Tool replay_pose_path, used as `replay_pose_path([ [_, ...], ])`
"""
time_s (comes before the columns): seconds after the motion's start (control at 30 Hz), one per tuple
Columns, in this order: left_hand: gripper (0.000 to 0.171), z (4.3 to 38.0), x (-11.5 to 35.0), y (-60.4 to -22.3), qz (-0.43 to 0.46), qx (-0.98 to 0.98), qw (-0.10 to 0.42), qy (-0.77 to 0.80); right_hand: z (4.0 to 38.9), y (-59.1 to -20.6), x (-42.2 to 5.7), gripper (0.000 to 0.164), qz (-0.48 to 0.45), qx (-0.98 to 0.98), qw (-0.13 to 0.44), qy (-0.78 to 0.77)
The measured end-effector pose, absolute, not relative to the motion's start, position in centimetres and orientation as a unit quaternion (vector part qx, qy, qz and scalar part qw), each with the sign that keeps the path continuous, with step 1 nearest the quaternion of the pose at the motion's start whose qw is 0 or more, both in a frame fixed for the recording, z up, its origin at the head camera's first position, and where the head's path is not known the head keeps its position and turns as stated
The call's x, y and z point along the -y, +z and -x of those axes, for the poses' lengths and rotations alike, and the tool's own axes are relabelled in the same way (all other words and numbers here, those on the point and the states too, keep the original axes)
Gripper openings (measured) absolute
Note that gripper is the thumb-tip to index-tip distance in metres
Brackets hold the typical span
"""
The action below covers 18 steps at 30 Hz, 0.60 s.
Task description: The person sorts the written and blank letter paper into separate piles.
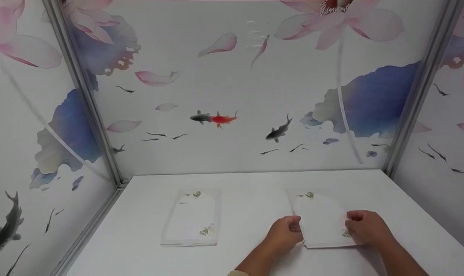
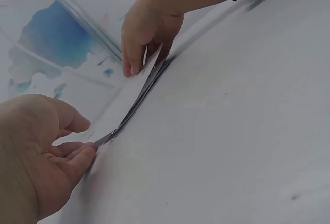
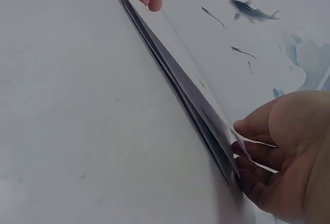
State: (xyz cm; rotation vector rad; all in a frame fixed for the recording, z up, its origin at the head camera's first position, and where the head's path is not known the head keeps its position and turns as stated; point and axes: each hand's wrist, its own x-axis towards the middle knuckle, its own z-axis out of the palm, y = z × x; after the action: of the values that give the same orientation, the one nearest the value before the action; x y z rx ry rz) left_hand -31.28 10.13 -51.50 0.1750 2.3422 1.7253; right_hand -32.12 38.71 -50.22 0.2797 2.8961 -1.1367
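A thin stack of white printed sheets (image 1: pixel 326 218) with green leaf motifs in its corners lies on the right half of the table. My left hand (image 1: pixel 285 232) holds its left edge, the fingers curled at the rim and the thumb close above. At the opposite edge my right hand (image 1: pixel 370 228) pinches the sheets, with thumb above and fingers beneath. In the right wrist view the upper sheet (image 3: pixel 180 61) is lifted slightly apart from the darker layers under it, and a clear film-like edge shows near the right fingers (image 3: pixel 258 175).
A similar stack of leaf-printed sheets (image 1: pixel 190 218) lies to the left on the white table (image 1: pixel 251 199). Panels printed with lotus flowers and fish (image 1: pixel 278 128) enclose the table at the back and sides, joined by grey metal posts (image 1: pixel 412 96).
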Motion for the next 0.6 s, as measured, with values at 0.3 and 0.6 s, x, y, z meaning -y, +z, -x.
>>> replay_pose_path([
  [0.3, 0.05, 31.3, -10.1, -51.5, -0.072, -0.801, 0.114, 0.583, 32.1, -50.2, -38.6, 0.059, -0.113, -0.926, 0.042, -0.359],
  [0.6, 0.043, 31.8, -8.6, -50.7, -0.074, -0.805, 0.083, 0.583, 32.5, -49.2, -37.4, 0.066, -0.097, -0.925, -0.028, -0.365],
])
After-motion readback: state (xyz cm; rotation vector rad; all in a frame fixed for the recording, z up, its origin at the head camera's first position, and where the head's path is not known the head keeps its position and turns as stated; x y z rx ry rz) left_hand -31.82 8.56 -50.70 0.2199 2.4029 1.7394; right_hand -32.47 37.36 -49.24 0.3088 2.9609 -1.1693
